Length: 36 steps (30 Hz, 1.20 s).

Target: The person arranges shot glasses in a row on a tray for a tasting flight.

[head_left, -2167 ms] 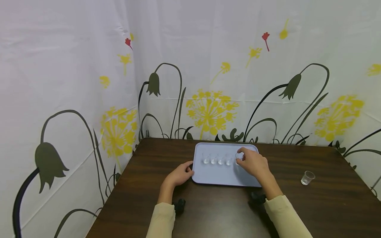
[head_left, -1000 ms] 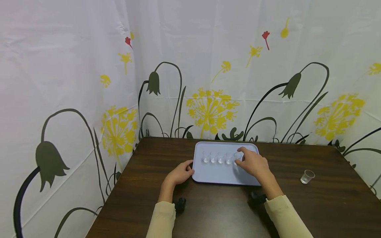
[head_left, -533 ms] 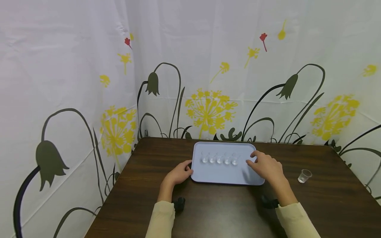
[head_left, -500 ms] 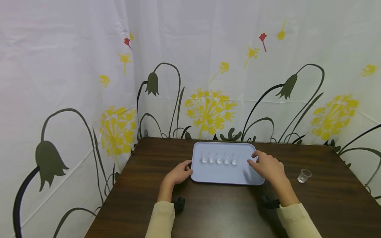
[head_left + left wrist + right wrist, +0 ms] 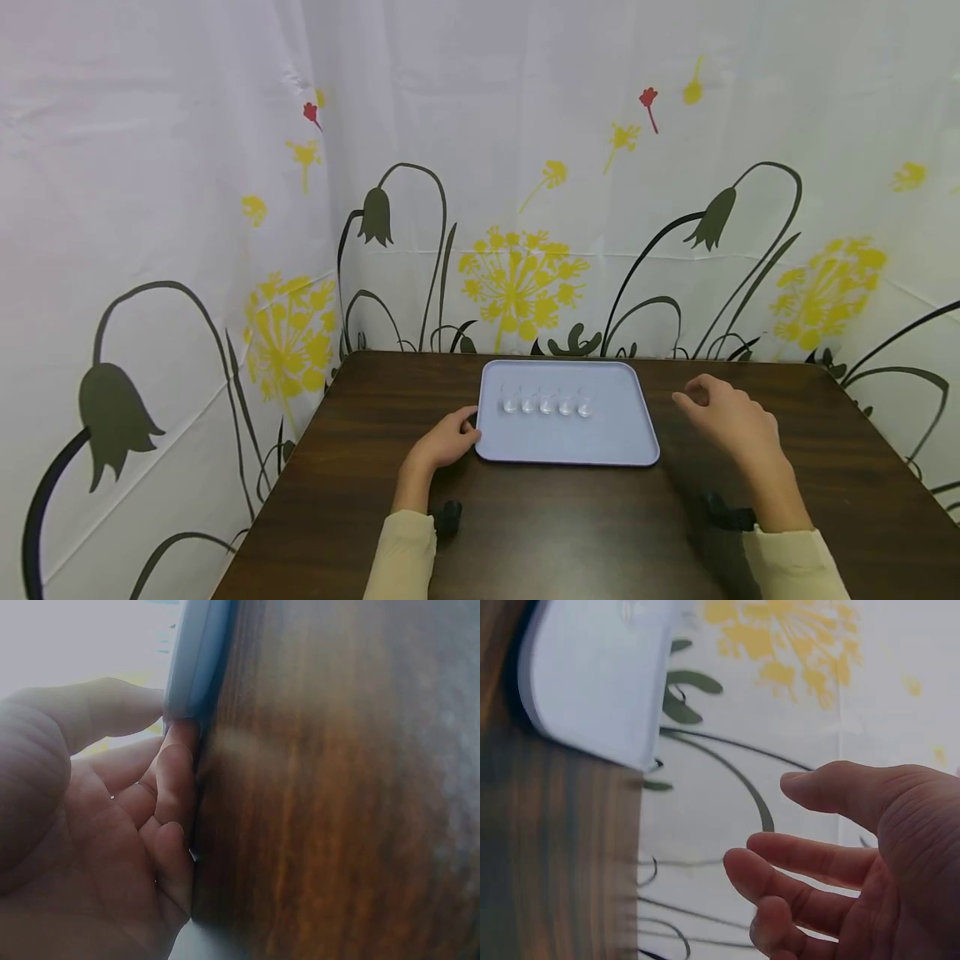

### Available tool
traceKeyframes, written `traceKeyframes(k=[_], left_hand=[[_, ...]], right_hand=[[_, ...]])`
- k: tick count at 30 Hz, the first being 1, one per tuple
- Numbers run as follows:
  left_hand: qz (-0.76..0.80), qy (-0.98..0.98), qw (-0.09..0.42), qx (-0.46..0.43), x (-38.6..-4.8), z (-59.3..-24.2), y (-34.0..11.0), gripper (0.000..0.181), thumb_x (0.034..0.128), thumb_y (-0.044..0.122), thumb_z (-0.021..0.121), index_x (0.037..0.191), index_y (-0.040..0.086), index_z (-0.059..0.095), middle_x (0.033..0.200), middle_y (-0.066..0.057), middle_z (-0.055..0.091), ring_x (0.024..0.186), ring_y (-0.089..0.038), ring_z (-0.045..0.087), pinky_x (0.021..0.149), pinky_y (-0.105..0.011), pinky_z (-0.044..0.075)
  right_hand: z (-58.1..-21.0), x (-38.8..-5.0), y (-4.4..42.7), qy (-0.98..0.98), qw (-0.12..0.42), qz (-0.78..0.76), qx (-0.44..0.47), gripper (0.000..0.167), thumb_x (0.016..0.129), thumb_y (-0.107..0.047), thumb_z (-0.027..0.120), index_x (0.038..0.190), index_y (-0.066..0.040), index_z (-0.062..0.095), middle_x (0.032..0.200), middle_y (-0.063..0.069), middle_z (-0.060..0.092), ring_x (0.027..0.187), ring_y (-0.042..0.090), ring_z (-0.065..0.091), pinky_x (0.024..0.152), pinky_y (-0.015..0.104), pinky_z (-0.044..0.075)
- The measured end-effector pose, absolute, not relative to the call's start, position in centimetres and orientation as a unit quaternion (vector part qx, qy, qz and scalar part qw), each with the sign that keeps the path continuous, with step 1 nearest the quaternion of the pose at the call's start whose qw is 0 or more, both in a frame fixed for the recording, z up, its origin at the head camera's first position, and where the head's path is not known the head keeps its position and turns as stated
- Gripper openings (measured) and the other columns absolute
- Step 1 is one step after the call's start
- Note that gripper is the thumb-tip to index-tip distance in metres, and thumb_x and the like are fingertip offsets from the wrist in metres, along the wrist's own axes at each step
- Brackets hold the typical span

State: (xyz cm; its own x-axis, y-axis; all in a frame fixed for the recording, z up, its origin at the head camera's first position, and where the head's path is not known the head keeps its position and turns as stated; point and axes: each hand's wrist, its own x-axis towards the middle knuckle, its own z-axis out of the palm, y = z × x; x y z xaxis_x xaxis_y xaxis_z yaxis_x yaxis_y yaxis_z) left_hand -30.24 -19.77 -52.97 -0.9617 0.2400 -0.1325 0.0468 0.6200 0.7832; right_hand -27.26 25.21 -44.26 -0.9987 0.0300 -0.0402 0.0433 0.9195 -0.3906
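A pale blue tray point(image 5: 618, 429) lies on the table, with several small clear cups point(image 5: 547, 406) standing upright in a row across it. My left hand point(image 5: 446, 439) holds the tray's left edge. In the left wrist view, the thumb of the left hand point(image 5: 90, 825) meets the rim of the tray point(image 5: 196, 656) while a finger lies beneath it. To the right of the tray, my right hand point(image 5: 735, 421) is raised above the table. Nothing is between its thumb and loosely bent fingers, as the right wrist view of the hand point(image 5: 930, 832) shows. The single cup seen earlier at the right is hidden now.
The dark wooden table point(image 5: 562, 533) extends on both sides of the tray. Behind and to the left hangs a white curtain point(image 5: 480, 100) printed with flowers. A black wrist camera point(image 5: 448, 518) sits under the left wrist, another point(image 5: 726, 512) under the right.
My right hand has let go of the rightmost cup in the row and moved right, off the tray, over where the lone cup stood. The left hand has stayed at the tray's edge.
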Motion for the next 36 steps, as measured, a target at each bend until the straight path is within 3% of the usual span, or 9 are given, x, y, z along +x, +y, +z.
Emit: traceKeyframes(k=[6, 16, 20, 36], left_hand=[[0.423, 0.895, 0.118, 0.077, -30.3, -52.9, -19.9, 0.058, 0.1056, 0.016, 0.06, 0.159, -0.003, 0.046, 0.091, -0.004, 0.056, 0.076, -0.016, 0.05, 0.07, -0.03, 0.04], [0.429, 0.892, 0.119, 0.075, -30.2, -53.1, -20.2, 0.058, 0.1056, 0.016, 0.06, 0.159, -0.004, 0.046, 0.09, -0.004, 0.056, 0.076, -0.016, 0.049, 0.071, -0.031, 0.04], [0.43, 0.892, 0.118, 0.079, -30.1, -53.1, -20.1, 0.058, 0.1052, 0.016, 0.06, 0.158, -0.004, 0.046, 0.09, -0.004, 0.056, 0.076, -0.016, 0.049, 0.07, -0.031, 0.039], [0.437, 0.888, 0.112, 0.087, -30.2, -53.0, -20.0, 0.058, 0.104, 0.014, 0.061, 0.158, -0.004, 0.047, 0.088, -0.004, 0.055, 0.074, -0.017, 0.048, 0.07, -0.032, 0.038]], right_hand=[[-43.6, -26.9, 28.6, 0.978, 0.046, -0.198, 0.048, 0.083, 0.104, -0.069, 0.051, 0.155, -0.004, 0.047, 0.149, 0.038, 0.053, 0.115, 0.061, 0.062, 0.079, 0.069, 0.046], [-43.6, -26.1, 32.9, 0.974, 0.131, -0.165, 0.088, 0.106, 0.098, -0.078, 0.053, 0.159, 0.006, 0.029, 0.155, 0.045, 0.036, 0.13, 0.07, 0.045, 0.093, 0.079, 0.041], [-43.9, -25.8, 33.5, 0.97, 0.157, -0.157, 0.099, 0.105, 0.099, -0.074, 0.056, 0.158, 0.008, 0.027, 0.155, 0.047, 0.035, 0.133, 0.072, 0.041, 0.097, 0.081, 0.038], [-45.7, -26.8, 34.1, 0.965, 0.172, -0.168, 0.108, 0.097, 0.102, -0.064, 0.058, 0.153, 0.014, 0.034, 0.152, 0.047, 0.039, 0.133, 0.072, 0.04, 0.1, 0.083, 0.035]])
